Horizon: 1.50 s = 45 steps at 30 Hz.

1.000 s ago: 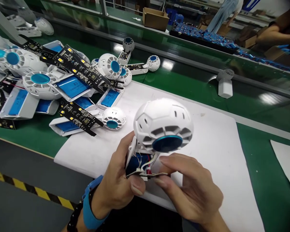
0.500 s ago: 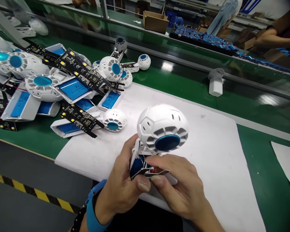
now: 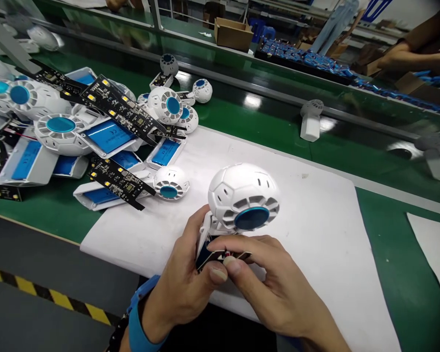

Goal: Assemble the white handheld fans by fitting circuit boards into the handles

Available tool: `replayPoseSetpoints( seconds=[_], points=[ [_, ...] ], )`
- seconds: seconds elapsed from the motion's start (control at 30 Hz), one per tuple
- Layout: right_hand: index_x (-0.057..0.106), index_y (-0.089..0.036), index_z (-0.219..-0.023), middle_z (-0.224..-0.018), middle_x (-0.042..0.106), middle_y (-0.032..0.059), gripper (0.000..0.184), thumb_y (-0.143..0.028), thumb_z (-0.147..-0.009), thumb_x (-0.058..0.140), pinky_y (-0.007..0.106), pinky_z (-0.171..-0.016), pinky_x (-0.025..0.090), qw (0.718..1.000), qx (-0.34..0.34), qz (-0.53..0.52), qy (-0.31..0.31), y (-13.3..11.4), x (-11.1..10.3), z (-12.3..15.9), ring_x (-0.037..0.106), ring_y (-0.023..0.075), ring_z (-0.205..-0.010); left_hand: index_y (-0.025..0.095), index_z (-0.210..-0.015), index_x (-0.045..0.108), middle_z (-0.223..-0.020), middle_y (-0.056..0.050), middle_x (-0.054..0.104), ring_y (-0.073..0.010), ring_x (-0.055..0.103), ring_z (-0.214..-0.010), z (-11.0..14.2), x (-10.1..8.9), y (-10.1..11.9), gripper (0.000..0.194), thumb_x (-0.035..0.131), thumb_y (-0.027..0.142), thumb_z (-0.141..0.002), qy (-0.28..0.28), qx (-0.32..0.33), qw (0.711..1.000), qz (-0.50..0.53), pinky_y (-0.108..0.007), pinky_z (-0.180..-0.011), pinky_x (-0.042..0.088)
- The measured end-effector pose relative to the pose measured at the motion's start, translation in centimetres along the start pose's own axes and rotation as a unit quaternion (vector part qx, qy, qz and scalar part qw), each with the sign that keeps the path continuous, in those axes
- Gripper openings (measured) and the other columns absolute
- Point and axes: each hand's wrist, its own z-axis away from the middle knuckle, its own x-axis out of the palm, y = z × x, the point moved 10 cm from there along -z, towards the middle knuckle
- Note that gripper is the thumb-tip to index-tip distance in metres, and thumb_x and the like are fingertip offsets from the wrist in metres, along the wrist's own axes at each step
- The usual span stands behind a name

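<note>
Clearly, the relation that matters is the narrow gap between the circuit board (image 3: 213, 256) and the open handle (image 3: 202, 242) of the white fan held between both hands, just above the near part of the white sheet (image 3: 308, 230). The round head (image 3: 242, 193) sits at the far end, above the fingers, its blue disc (image 3: 252, 218) tipped towards the person. From there the handle runs back and down towards the body, strongly foreshortened, while the board shows almost edge-on, its visible edge crossing roughly from left to right. The left hand (image 3: 185, 274) wraps the handle from the left, with its thumb at the board's near side. The right hand (image 3: 271, 278) comes from the right in a narrow pinch: forefinger over the far side of the board, thumb on the near side, a small red piece (image 3: 227, 253) showing between them. Whether a wire is caught there too cannot be told. Both hands are at the board, thumb tips just beside each other, but only the right forefinger reaches across the gap, pointing left, directly below the head.
</note>
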Motion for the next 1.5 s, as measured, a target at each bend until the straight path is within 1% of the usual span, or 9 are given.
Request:
replayPoseSetpoints(
  seconds=[0.2, 0.4, 0.6, 0.77, 0.93, 1.07, 1.13, 1.23, 1.5],
  points=[
    [0.070, -0.026, -0.109, -0.094, 0.077, 0.0009, 0.018, -0.023, -0.100, 0.055, 0.019, -0.056, 0.048, 0.997, -0.002, 0.044, 0.060, -0.2, -0.9, -0.2, 0.072, 0.0155, -0.078, 0.032, -0.157, 0.031, -0.148, -0.007, 0.057, -0.0276, 0.058, -0.132, 0.3, 0.0, -0.4, 0.070, 0.049, 0.065, -0.097, -0.005, -0.016, 1.000, 0.018, -0.036, -0.108, 0.052],
    [0.066, -0.027, -0.126, -0.069, 0.069, -0.0053, 0.027, -0.023, -0.103, 0.052, 0.019, -0.056, 0.047, 0.997, -0.061, 0.043, 0.005, -0.6, -0.2, 0.2, 0.060, 0.0087, -0.052, 0.030, -0.158, 0.031, -0.151, -0.008, 0.054, -0.0309, 0.055, -0.135, 0.6, 0.0, -0.3, 0.073, 0.050, 0.065, -0.097, -0.017, -0.013, 1.000, 0.004, -0.039, -0.110, 0.051],
    [0.065, -0.028, -0.119, -0.086, 0.075, -0.0026, 0.024, -0.020, -0.102, 0.050, 0.022, -0.055, 0.051, 0.993, -0.068, 0.094, 0.015, -1.3, -0.8, 0.2, 0.065, 0.0116, -0.056, 0.032, -0.157, 0.029, -0.147, -0.007, 0.058, -0.0281, 0.060, -0.128, 0.6, 0.4, -0.8, 0.071, 0.050, 0.063, -0.097, -0.034, -0.026, 0.999, 0.001, -0.036, -0.107, 0.051],
    [0.059, -0.027, -0.123, -0.077, 0.073, -0.0030, 0.024, -0.020, -0.101, 0.052, 0.023, -0.057, 0.054, 0.990, -0.092, 0.095, 0.048, -1.4, -1.0, 0.6, 0.066, 0.0135, -0.056, 0.030, -0.155, 0.033, -0.143, -0.008, 0.060, -0.0300, 0.061, -0.126, 0.3, 0.6, -0.7, 0.073, 0.055, 0.064, -0.095, -0.038, -0.035, 0.998, 0.027, -0.036, -0.104, 0.052],
    [0.061, -0.029, -0.121, -0.066, 0.069, -0.0068, 0.025, -0.019, -0.098, 0.057, 0.018, -0.050, 0.053, 0.994, -0.049, 0.067, 0.071, -0.3, -1.2, 1.0, 0.064, 0.0115, -0.050, 0.030, -0.155, 0.033, -0.138, -0.008, 0.065, -0.0287, 0.064, -0.120, 0.2, 0.9, -0.1, 0.073, 0.059, 0.061, -0.094, -0.044, -0.022, 0.998, 0.035, -0.035, -0.100, 0.054],
    [0.066, -0.029, -0.118, -0.079, 0.075, -0.0047, 0.024, -0.020, -0.097, 0.059, 0.019, -0.060, 0.057, 0.990, -0.054, 0.091, 0.089, -0.6, -1.5, 1.1, 0.069, 0.0115, -0.058, 0.031, -0.154, 0.033, -0.135, -0.006, 0.066, -0.0250, 0.067, -0.114, 0.1, 1.0, -0.1, 0.072, 0.059, 0.062, -0.094, -0.044, -0.019, 0.998, 0.031, -0.033, -0.099, 0.053],
    [0.068, -0.027, -0.116, -0.087, 0.078, -0.0021, 0.021, -0.022, -0.097, 0.060, 0.022, -0.063, 0.058, 0.989, -0.061, 0.099, 0.096, -0.7, -1.6, 1.0, 0.072, 0.0135, -0.064, 0.032, -0.154, 0.033, -0.136, -0.006, 0.066, -0.0241, 0.066, -0.115, 0.2, 1.0, -0.3, 0.072, 0.059, 0.062, -0.094, -0.045, -0.025, 0.998, 0.025, -0.031, -0.100, 0.052],
    [0.071, -0.025, -0.112, -0.092, 0.079, 0.0010, 0.019, -0.022, -0.098, 0.059, 0.023, -0.057, 0.056, 0.989, -0.077, 0.086, 0.094, -0.9, -1.6, 0.9, 0.074, 0.0159, -0.066, 0.032, -0.154, 0.033, -0.139, -0.006, 0.064, -0.0245, 0.065, -0.118, 0.3, 0.9, -0.5, 0.072, 0.057, 0.064, -0.094, -0.048, -0.029, 0.998, 0.018, -0.031, -0.101, 0.051],
    [0.073, -0.026, -0.109, -0.088, 0.079, 0.0023, 0.018, -0.023, -0.097, 0.060, 0.024, -0.052, 0.055, 0.989, -0.093, 0.077, 0.083, -1.2, -1.7, 0.8, 0.076, 0.0198, -0.072, 0.031, -0.154, 0.032, -0.142, -0.007, 0.061, -0.0270, 0.061, -0.123, 0.4, 1.0, -0.5, 0.071, 0.053, 0.065, -0.095, -0.054, -0.021, 0.998, 0.015, -0.033, -0.103, 0.050]
  ],
)
